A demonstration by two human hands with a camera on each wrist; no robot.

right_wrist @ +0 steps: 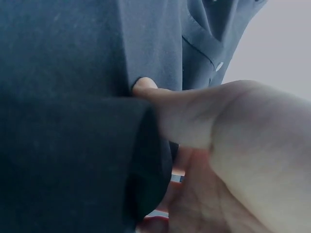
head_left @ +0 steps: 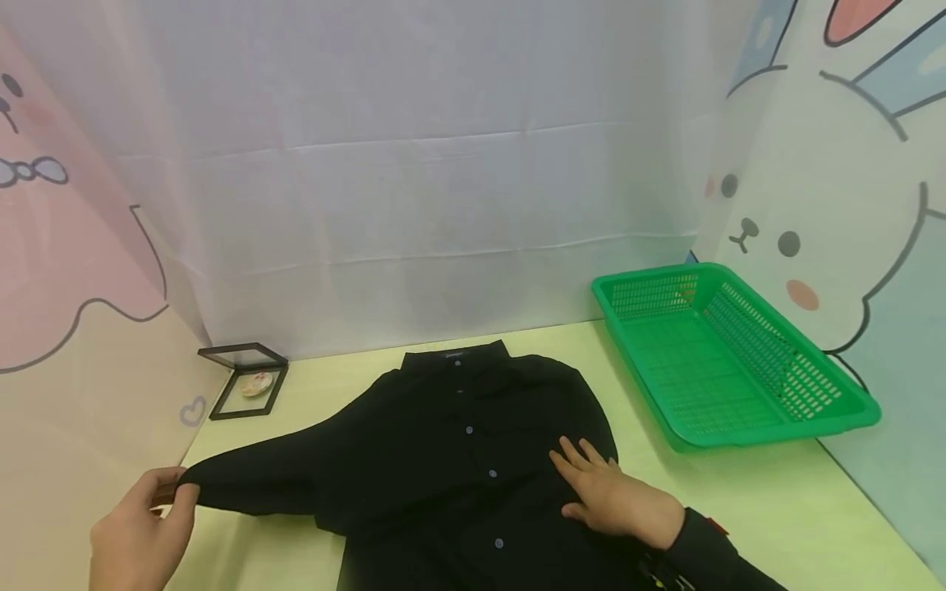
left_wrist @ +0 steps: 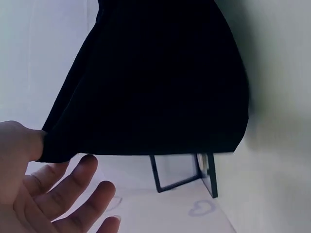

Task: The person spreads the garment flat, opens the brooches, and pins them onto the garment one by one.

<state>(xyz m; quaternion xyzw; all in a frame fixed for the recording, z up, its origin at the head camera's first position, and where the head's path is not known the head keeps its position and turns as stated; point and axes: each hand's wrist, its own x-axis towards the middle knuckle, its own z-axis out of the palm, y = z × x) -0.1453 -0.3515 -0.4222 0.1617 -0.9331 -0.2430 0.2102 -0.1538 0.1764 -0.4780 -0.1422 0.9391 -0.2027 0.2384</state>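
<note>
A black button-up shirt (head_left: 443, 460) lies front side up, its collar toward the back curtain. My left hand (head_left: 144, 525) pinches the end of one sleeve (head_left: 254, 476) between thumb and fingers, holding it stretched out to the left. In the left wrist view the thumb presses the corner of the sleeve opening (left_wrist: 160, 97) while the other fingers are loosely spread below. My right hand (head_left: 609, 492) rests with spread fingers on the right side of the shirt front. Dark cloth hides part of that hand in the right wrist view, where its thumb (right_wrist: 146, 85) touches the fabric.
A green plastic basket (head_left: 665, 419) stands at the right on the pale yellow table (head_left: 776, 501). At the back left sits a small black-framed case (head_left: 247, 410), lid raised, with a round light object (head_left: 257, 383) inside. Printed curtains (head_left: 443, 197) enclose the back and sides.
</note>
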